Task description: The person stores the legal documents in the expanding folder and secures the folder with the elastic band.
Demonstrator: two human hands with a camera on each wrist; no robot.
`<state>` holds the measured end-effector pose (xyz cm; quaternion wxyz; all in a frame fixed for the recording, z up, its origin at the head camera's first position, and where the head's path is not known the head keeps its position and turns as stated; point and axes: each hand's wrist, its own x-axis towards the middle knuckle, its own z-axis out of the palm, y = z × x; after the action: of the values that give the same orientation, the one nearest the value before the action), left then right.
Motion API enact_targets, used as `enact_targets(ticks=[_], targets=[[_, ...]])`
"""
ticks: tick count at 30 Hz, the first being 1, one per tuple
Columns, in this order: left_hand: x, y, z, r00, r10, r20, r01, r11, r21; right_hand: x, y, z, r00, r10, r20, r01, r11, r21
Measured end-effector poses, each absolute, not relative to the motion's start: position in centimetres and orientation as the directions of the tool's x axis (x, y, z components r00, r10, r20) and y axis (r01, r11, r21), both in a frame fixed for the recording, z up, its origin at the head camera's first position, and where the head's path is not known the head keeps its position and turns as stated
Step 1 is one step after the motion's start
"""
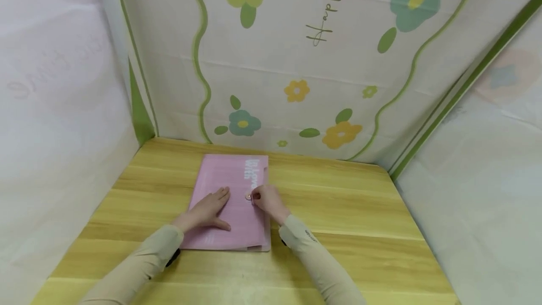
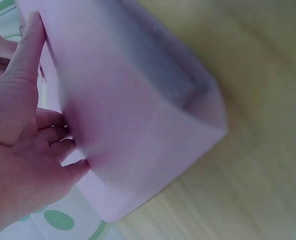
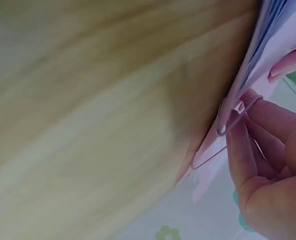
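A pink expanding file folder [image 1: 241,227] lies on the table, with white lettering near its far right corner and a round button [image 1: 248,196] by its right edge. My left hand [image 1: 210,208] rests on the folder's cover, fingers extended and thumb spread. In the left wrist view, its fingertips touch the pink cover [image 2: 133,120]. At the button, my right hand [image 1: 270,201] pinches a thin elastic cord [image 3: 211,159] between thumb and fingers. Stacked inner layers [image 3: 268,35] show along the folder's edge in the right wrist view.
The wood-grain table [image 1: 338,206] extends to both sides of the folder. A white cloth with flower prints [image 1: 271,65] hangs behind it. Pale cloth walls [image 1: 55,154] stand at the left and right.
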<state>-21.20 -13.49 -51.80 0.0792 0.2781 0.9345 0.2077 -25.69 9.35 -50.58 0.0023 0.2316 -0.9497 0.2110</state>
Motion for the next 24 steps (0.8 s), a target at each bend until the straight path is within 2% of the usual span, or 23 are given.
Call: enact_targets(ticks=[6, 15, 19, 24], targets=[[-21.1, -13.3, -52.0, -0.828, 0.561, -0.016, 0.5, 0.751, 0.431, -26.5, 8.4, -50.5, -0.856, -0.503, 0.118, -0.514, 0.806, -0.293], [-21.2, -13.6, -52.2, -0.836, 0.548, -0.026, 0.485, 0.759, 0.434, -27.7, 7.3, -49.8, -0.764, -0.638, 0.1, -0.645, 0.751, -0.14], [-21.2, -13.7, -52.2, -0.837, 0.547, -0.028, 0.483, 0.761, 0.433, -28.1, 6.7, -49.6, -0.754, -0.654, 0.064, -0.657, 0.751, -0.061], [-21.6, -13.6, -52.1, -0.834, 0.551, -0.033, 0.482, 0.756, 0.443, -28.4, 6.1, -49.6, -0.772, -0.636, 0.011, -0.636, 0.772, -0.026]])
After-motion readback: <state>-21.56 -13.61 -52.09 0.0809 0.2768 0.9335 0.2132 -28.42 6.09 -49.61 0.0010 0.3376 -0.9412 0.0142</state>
